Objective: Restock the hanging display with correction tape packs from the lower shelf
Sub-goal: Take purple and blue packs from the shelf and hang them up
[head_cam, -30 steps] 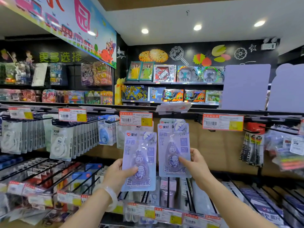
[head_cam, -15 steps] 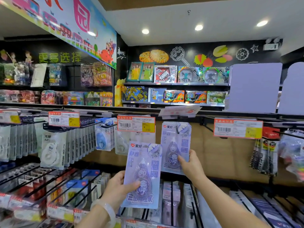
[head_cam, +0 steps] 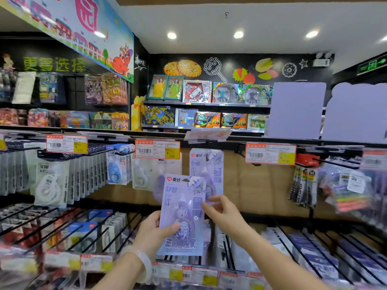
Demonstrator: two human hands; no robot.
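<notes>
Your left hand [head_cam: 154,231] grips a purple pack [head_cam: 181,214], thumb across its front. Your right hand's [head_cam: 223,212] fingers meet its edge; their grip is unclear. Behind them, a hanging pack [head_cam: 207,164] is half hidden.

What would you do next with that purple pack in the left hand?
Probably lift the purple pack gripped by the left hand up to the peg where another pack already hangs, and thread its hole on. The right hand touches its edge, seemingly to guide it.
</notes>
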